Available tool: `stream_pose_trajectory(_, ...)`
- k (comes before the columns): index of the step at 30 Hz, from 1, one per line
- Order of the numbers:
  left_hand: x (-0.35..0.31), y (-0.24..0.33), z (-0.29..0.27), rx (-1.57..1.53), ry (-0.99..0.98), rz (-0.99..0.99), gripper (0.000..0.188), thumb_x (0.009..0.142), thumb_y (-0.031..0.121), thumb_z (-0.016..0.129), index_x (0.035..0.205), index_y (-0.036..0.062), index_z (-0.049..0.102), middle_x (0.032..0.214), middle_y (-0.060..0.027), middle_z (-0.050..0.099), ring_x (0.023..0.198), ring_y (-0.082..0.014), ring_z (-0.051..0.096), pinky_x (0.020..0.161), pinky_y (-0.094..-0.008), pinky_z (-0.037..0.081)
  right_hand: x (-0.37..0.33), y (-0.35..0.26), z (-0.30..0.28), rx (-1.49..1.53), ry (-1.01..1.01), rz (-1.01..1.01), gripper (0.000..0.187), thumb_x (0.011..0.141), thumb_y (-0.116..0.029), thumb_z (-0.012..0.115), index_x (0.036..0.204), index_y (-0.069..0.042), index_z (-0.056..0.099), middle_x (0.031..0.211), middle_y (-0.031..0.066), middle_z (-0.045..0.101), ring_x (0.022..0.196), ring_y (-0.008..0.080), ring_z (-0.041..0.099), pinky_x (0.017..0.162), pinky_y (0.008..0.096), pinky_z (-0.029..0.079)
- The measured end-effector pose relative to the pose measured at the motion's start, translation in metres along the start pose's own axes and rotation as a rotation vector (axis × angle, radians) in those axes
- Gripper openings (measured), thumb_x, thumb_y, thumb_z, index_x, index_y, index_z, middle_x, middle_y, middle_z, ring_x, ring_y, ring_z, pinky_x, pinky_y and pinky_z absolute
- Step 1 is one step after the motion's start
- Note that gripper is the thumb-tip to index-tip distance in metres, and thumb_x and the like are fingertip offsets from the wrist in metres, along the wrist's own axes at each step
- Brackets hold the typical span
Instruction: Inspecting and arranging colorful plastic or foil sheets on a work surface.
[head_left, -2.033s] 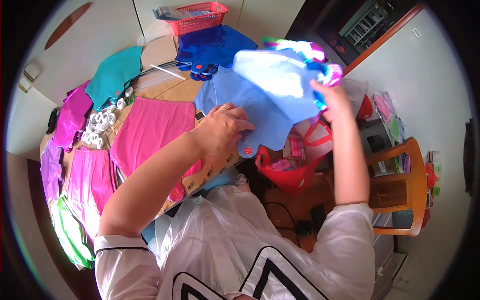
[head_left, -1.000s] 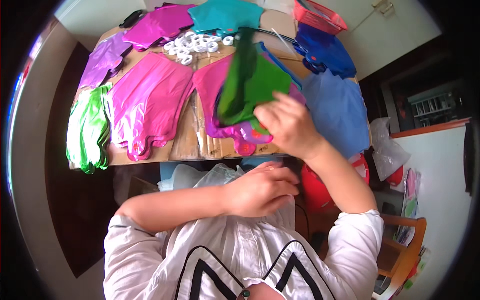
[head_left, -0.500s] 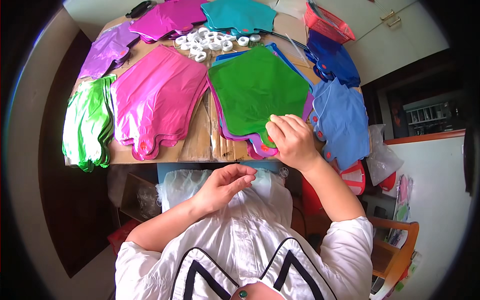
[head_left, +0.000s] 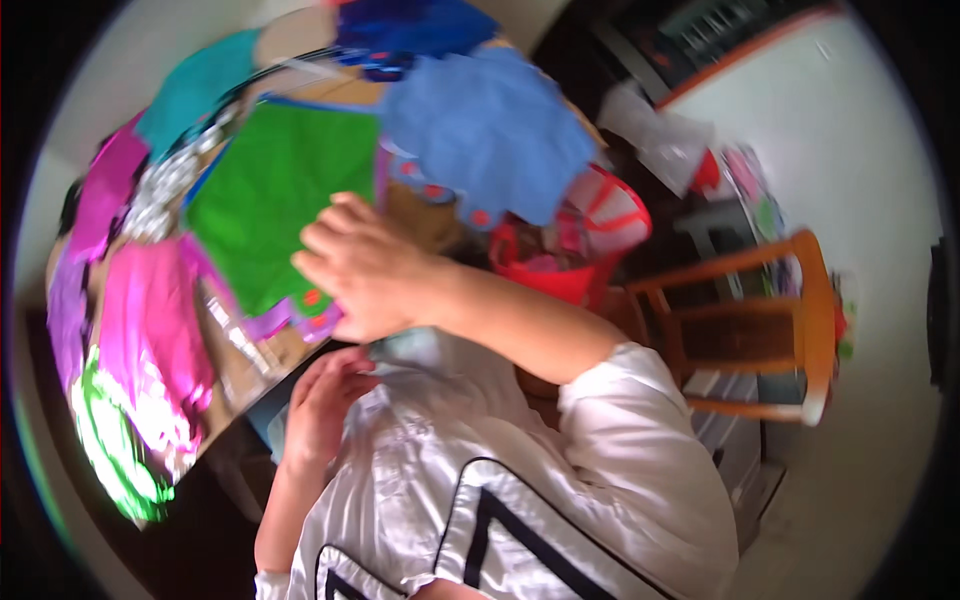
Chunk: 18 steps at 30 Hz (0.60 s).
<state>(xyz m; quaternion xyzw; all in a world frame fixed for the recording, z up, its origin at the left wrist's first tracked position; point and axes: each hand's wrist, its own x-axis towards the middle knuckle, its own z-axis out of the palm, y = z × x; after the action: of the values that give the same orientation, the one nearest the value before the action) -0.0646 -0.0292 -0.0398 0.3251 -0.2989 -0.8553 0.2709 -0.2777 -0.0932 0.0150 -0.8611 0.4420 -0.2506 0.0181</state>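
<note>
A flat green foil sheet [head_left: 290,190], shaped like an uninflated balloon with a tab and a red dot, tops a stack of several colours on the cardboard-covered table. My right hand [head_left: 370,270] is over the stack's lower right edge, fingers bent and apart, with nothing visible in them. Close to the table edge, in front of my lap, my left hand [head_left: 322,400] is half curled with its fingers loose and seemingly holding nothing. Both hands are slightly blurred. Right of the green stack lies a pile of light blue foil sheets [head_left: 480,120], its dotted tabs overhanging the edge.
Pink [head_left: 150,310], bright green [head_left: 115,440] and teal foil piles [head_left: 200,85] lie leftward, around white ribbon rolls [head_left: 175,180]. Dark blue sheets [head_left: 415,25] lie at the back. A red bin [head_left: 610,235] stands right of the table, near a wooden chair [head_left: 740,320] and a clear plastic bag [head_left: 650,135].
The view has swung to the right, so the table appears farther left and tilted. My right hand's fingers were closed near the green sheet's tab; now they are apart. The red bin shows more fully.
</note>
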Motion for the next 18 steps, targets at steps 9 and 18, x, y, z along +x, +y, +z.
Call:
stream_pose_trajectory(9,-0.029,0.000,0.004,0.088,0.068,-0.126,0.051,0.101,0.036,0.042,0.138,0.0010,0.043,0.134,-0.0144,0.050,0.126,-0.0252,0.050,0.103,-0.0404,0.043,-0.084,-0.064,-0.001,0.287,0.659,0.040,0.029,0.066,-0.022,0.069,0.082,0.001,0.061,0.078,0.0104,0.046,0.073,0.0274,0.048,0.074,0.0433,0.038)
stream_pose_trajectory(18,-0.015,0.000,-0.035,0.322,0.182,-0.313,0.040,0.097,0.028,0.060,0.125,0.0000,0.054,0.110,-0.0122,0.065,0.091,-0.0208,0.064,0.086,-0.0333,0.050,-0.214,-0.082,0.041,0.659,0.173,0.899,0.010,0.079,-0.019,0.061,0.076,-0.009,0.061,0.083,0.0066,0.060,0.081,0.0284,0.058,0.080,0.0418,0.043)
